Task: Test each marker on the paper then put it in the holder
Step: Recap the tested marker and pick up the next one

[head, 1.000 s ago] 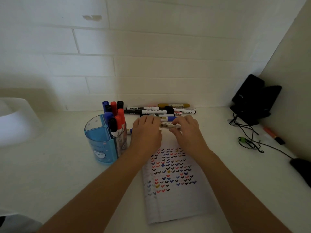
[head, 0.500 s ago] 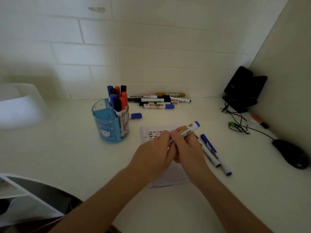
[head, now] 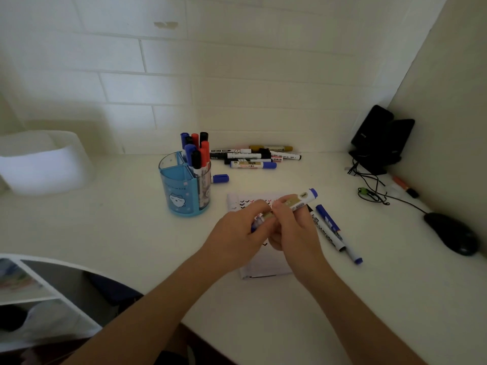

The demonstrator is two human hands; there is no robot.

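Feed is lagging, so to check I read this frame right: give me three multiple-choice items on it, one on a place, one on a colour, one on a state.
1. Where does the holder stand relative to the paper?
A) to its left
B) to its right
C) on it

2. What colour is the far end of the held marker?
A) red
B) blue
C) green

3. How is that marker held?
A) by the left hand alone
B) by neither hand
C) by the left hand and the right hand together

Answers:
1 A, the holder stands left of the paper, apart from it.
2 B, the end sticking out past the right hand is blue.
3 C, both hands grip its barrel above the paper.
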